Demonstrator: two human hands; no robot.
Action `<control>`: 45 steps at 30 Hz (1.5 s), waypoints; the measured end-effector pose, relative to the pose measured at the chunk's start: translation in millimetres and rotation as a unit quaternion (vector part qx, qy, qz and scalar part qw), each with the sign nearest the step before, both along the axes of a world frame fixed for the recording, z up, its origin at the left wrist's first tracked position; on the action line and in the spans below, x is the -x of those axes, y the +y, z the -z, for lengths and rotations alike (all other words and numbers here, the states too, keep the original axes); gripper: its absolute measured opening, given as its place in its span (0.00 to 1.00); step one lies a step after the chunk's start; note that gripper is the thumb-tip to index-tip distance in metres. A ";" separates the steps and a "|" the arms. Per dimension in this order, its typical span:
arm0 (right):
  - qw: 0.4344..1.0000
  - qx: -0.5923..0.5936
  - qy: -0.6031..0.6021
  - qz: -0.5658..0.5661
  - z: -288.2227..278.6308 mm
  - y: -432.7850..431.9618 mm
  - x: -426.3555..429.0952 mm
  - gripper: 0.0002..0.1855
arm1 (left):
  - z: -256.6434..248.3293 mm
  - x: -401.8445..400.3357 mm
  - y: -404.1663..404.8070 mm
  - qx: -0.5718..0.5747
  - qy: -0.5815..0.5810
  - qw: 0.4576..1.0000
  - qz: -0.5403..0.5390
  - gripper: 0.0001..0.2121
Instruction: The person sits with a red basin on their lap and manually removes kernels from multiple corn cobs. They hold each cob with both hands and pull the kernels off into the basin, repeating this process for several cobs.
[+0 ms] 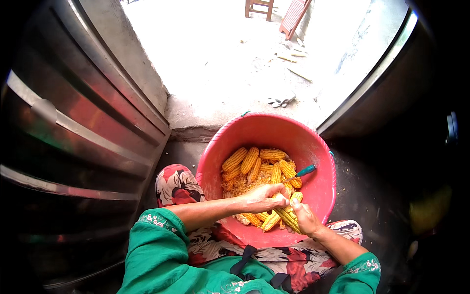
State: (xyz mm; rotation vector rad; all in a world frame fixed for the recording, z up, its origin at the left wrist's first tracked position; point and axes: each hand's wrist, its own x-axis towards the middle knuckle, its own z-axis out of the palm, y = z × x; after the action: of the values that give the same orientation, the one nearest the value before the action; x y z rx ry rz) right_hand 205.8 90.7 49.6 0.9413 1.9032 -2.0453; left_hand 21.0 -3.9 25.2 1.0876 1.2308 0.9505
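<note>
An ear of yellow corn (288, 217) is tilted over the near right part of a red plastic tub (242, 136). My right hand (307, 218) grips its lower part, thumb on top. Curled at its upper end are the fingers of my left hand (266, 198), which hide that tip. Under my hands the tub holds several more ears of corn (250, 160) lying on loose kernels (238, 182). A screwdriver-like tool with a teal handle (306, 170) rests on the ears, its handle towards the tub's right wall.
The tub stands between my knees in a doorway, before a concrete step (194, 133). A metal door leaf (91, 121) flanks the left side. Outside lie husks or cobs (299, 74), a dark and white object (282, 100), a red ridged board (293, 18) and a wooden stool (259, 7).
</note>
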 end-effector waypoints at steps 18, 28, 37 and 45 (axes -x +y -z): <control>0.993 0.115 -0.029 0.010 27.5 13.2 24.8 0.28 | 36.9 9.4 12.3 0.105 -0.054 0.989 -0.093 0.17; 0.997 0.080 -0.009 0.021 19.8 10.2 31.3 0.25 | 53.5 9.9 7.5 0.110 -0.089 0.983 -0.120 0.11; 0.995 0.077 0.045 0.040 9.8 22.3 33.4 0.20 | 12.4 31.8 16.1 0.080 -0.211 0.971 -0.077 0.20; 0.997 0.074 0.011 0.004 22.0 10.5 33.3 0.18 | 42.2 22.6 9.0 0.053 -0.097 0.982 -0.152 0.12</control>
State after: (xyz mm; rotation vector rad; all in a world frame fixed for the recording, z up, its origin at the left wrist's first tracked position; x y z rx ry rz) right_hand 172.5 101.2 27.6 0.8952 1.7327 -2.1752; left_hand -1.6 5.2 -17.0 0.7162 1.2914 1.1780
